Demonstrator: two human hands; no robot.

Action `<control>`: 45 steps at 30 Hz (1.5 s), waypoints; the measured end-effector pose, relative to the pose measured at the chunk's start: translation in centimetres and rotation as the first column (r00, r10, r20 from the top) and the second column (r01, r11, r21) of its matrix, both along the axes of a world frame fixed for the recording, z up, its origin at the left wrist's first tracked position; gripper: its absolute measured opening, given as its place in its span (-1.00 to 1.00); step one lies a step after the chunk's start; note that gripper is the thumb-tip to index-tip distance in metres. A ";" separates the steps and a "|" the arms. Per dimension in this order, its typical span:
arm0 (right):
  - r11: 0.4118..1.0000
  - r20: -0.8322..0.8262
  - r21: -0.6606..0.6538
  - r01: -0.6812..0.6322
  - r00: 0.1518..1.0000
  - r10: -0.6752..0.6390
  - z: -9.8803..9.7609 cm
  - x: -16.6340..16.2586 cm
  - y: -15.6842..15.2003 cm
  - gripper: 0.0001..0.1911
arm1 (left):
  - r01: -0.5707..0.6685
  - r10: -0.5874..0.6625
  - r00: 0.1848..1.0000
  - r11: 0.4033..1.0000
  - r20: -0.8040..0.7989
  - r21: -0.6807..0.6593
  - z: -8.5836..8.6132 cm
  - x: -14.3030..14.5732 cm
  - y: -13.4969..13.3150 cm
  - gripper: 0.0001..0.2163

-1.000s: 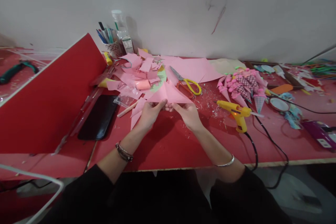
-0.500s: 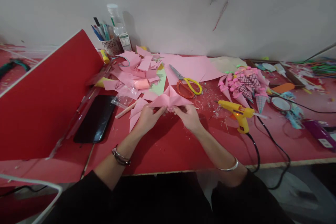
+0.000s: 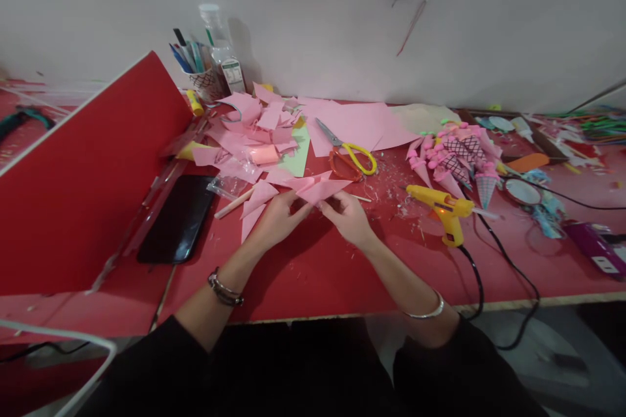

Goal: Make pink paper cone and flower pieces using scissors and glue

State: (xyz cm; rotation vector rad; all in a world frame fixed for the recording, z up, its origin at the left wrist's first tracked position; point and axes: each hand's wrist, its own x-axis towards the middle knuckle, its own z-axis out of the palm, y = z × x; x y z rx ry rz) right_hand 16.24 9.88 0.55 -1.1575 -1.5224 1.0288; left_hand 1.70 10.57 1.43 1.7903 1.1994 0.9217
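Observation:
A folded sheet of pink paper (image 3: 320,189) is held between my two hands, just above the red tabletop. My left hand (image 3: 283,216) grips its left side, fingers partly hidden behind the fold. On the right side my right hand (image 3: 349,218) pinches the same paper, thumb toward me. Beyond the paper lie scissors (image 3: 346,146) with one yellow and one orange handle loop. Another folded pink piece (image 3: 257,205) rests beside my left hand, close to a pale stick (image 3: 233,203).
A yellow glue gun (image 3: 443,207) with a black cord lies right, before a pile of pink paper cones (image 3: 460,156). Pink scraps (image 3: 254,124) heap at the back. A black phone (image 3: 177,218) and a leaning red board (image 3: 92,189) are left, a pen cup (image 3: 201,83) behind.
The pink paper has tipped and changed shape: its spread wings with a raised middle peak now look lower and folded together. Both hands have stayed nearly in place.

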 end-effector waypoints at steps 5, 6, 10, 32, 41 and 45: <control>1.000 0.053 0.008 0.006 0.999 -0.006 0.2 0.0 -0.1 -0.89 | -0.008 0.008 0.999 1.000 -0.032 -0.002 0.1 0.0 -0.1 -0.85; 1.000 0.062 0.012 0.007 0.998 -0.008 0.2 -0.1 -0.1 -0.90 | -0.020 0.020 0.998 1.000 -0.055 0.001 0.1 0.0 -0.1 -0.84; 0.999 0.124 0.036 0.014 0.992 -0.019 0.2 -0.1 -0.1 -0.89 | -0.039 0.041 0.995 0.999 -0.088 0.025 0.0 0.0 -0.1 -0.84; 0.988 0.052 0.052 -0.144 0.989 0.142 0.5 -0.4 -0.6 -0.87 | -0.001 0.002 1.000 0.998 -0.021 0.060 -0.1 0.0 -0.8 -0.72; 0.975 -0.259 -0.223 0.002 0.964 -0.061 0.6 -0.4 -0.1 -0.74 | 0.129 -0.126 0.991 0.988 -0.049 0.081 -0.4 0.2 -0.9 -0.75; 0.968 -0.297 -0.250 0.007 0.951 -0.083 0.6 -0.2 0.0 -0.78 | 0.185 -0.185 0.983 0.981 0.003 0.050 -0.3 0.2 -0.8 -0.73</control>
